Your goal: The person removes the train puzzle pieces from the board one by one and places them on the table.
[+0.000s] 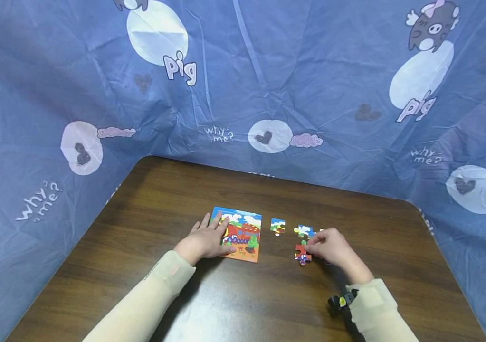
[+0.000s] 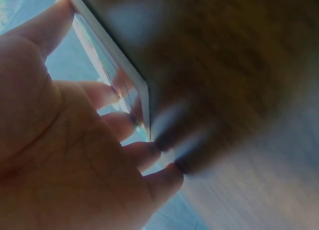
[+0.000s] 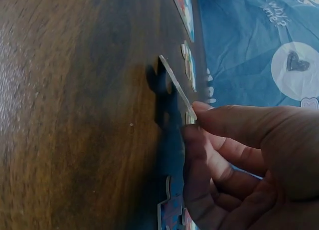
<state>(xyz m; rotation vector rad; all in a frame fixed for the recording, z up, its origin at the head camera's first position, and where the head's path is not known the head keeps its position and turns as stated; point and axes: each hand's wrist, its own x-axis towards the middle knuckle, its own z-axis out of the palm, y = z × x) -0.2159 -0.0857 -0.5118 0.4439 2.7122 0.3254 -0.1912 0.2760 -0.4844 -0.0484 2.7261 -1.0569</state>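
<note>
Over the table [image 1: 174, 190], your right hand [image 1: 328, 244] pinches a puzzle piece [image 1: 303, 257], probably light and stiff, best edge-held; your left hand [image 1: 204, 238] lies spread on the puzzle board [image 1: 244, 232].

Wood-grain table [image 1: 148, 204], glossy on near side, smooth printed puzzle board [image 1: 244, 232], apparently card, creased cloth-like far backdrop [image 1: 234, 95], matt cloth sleeves [image 1: 140, 304].

Brown wood-grain table [image 1: 354, 209]: train puzzle board [image 1: 248, 231], loose pieces [image 1: 277, 225] beside.
</note>
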